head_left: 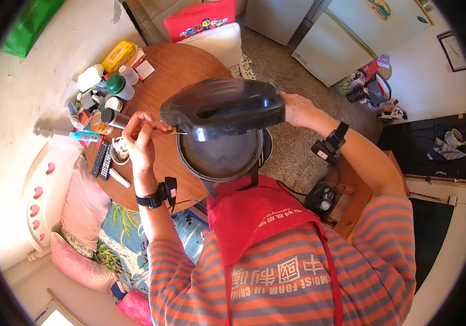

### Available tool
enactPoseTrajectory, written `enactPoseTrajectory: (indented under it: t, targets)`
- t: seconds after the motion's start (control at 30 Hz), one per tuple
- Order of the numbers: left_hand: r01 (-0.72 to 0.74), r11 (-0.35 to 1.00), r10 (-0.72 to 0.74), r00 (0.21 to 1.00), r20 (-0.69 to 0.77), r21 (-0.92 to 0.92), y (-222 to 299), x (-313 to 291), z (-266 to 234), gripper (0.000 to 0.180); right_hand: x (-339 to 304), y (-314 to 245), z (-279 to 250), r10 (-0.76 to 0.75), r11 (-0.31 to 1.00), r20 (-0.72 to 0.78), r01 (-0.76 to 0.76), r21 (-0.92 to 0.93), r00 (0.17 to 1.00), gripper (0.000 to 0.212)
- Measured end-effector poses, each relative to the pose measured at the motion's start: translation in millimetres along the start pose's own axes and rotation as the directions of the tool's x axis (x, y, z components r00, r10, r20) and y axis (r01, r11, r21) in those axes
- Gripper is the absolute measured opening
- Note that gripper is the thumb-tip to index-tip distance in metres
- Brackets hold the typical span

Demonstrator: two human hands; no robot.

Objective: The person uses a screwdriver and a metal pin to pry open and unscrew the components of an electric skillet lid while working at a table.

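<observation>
In front of my chest is a black lid-like cover (pixel 227 103) with a moulded recess, tilted up above a round black pan-like body (pixel 219 155). My right hand (pixel 301 110) is closed on the cover's right end. At the opposite end, my left hand (pixel 145 132) pinches a slim screwdriver-like tool (pixel 178 132) with a thin metal shaft. Its tip meets the cover's left lower edge; the exact contact point is too small to make out. The underside of the cover is hidden.
A round wooden table (pixel 176 62) stands ahead, with bottles, a green-lidded jar (pixel 117 85), a yellow wipes pack (pixel 120 57), remote controls (pixel 102 159) and a small bowl (pixel 120 150) along its left. A bed (pixel 124 228) lies lower left, a refrigerator (pixel 333 41) upper right. A wooden cabinet (pixel 347 212) is right.
</observation>
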State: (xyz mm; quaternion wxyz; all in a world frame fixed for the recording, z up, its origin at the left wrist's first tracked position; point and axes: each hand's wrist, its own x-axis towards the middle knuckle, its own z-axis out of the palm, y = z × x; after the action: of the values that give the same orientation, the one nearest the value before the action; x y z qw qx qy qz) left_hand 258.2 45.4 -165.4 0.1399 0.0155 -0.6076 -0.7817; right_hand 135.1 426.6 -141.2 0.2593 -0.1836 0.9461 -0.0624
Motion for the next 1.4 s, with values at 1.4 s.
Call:
enactPoseTrajectory:
  t: [1.4]
  targets:
    - [-0.049, 0.989, -0.033, 0.845, -0.534, -0.137, -44, 93, -41, 0.023, 50, -53, -105, 0.127, 0.976, 0.214, -0.083, -0.203, 0.969, 0.03]
